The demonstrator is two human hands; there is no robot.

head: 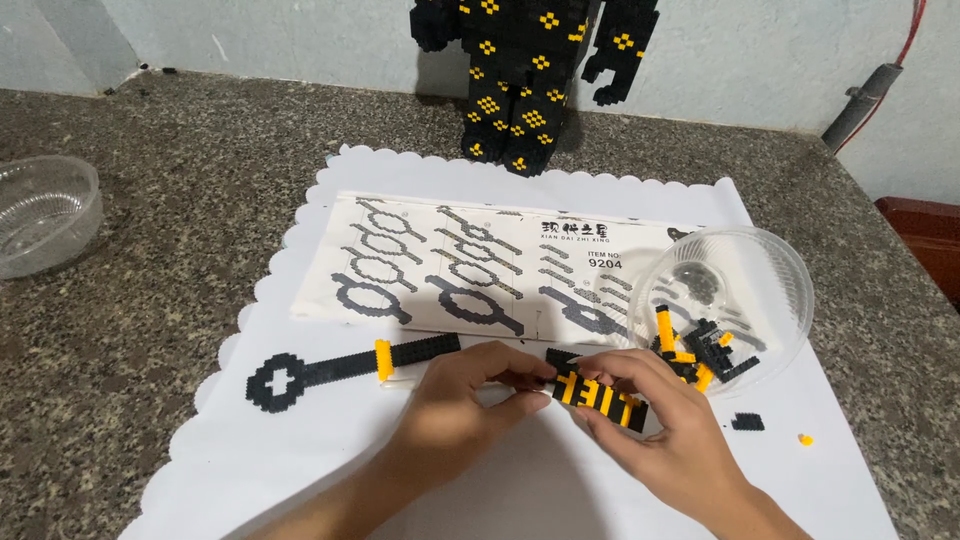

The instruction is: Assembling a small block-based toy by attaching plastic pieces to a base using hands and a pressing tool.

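My left hand (462, 400) and my right hand (660, 420) both grip a small black-and-yellow striped block piece (597, 395) just above a white scalloped mat (300, 440). To the left on the mat lies a long black key-shaped block piece (340, 370) with a yellow band. A clear plastic bowl (770, 275) at the right holds several loose black and yellow bricks (700, 355). A printed instruction sheet (470, 265) lies beyond my hands.
A tall black block figure (525, 70) with yellow spots stands at the back against the wall. An empty clear bowl (45, 210) sits far left on the granite counter. A loose black brick (747, 421) and a tiny yellow one (805, 439) lie at the right.
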